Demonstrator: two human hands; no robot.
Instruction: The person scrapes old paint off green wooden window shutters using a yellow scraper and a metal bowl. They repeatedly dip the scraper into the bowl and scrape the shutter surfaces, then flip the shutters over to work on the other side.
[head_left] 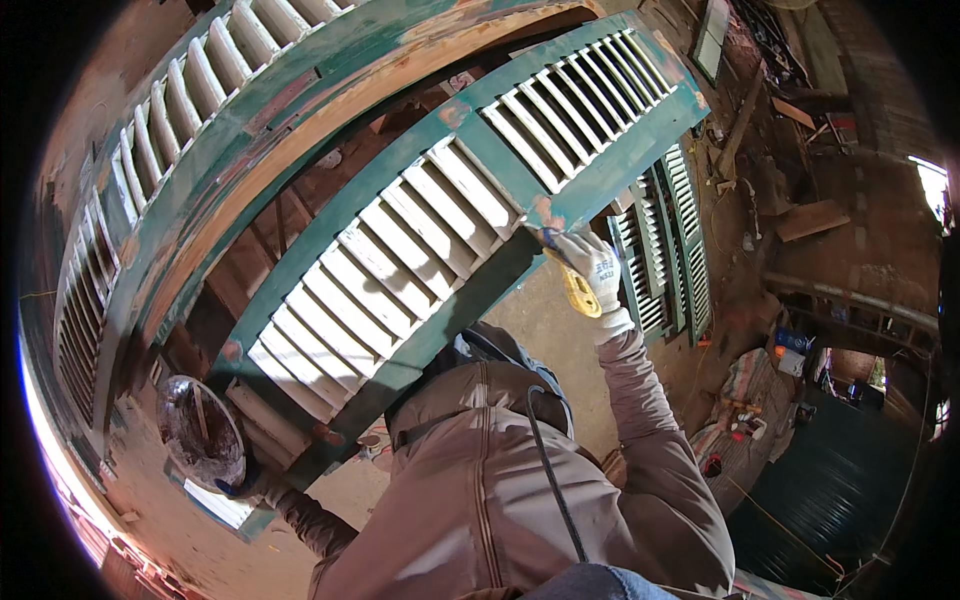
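Observation:
A green louvred shutter point(590, 165) with white slats lies slantwise in front of me, brown patches on its frame. In a white and blue work glove, my right hand point(592, 262) is closed on a yellow-handled putty knife point(580, 296). Its front end is at a brown patch on the shutter's near edge; glove and fingers hide the blade. At lower left, my gloved left hand point(243, 482) grips the side of a round bowl point(182, 450). Dark brown stuff and a thin stick show inside the bowl. Most of the left fingers are behind it.
Another long shutter point(215, 140) runs curved along the far left, beyond the one I work at. Smaller green shutters point(665, 245) stand to my right. Wood scraps point(810, 220) litter the brown ground farther right, near a dark green corrugated sheet point(840, 480).

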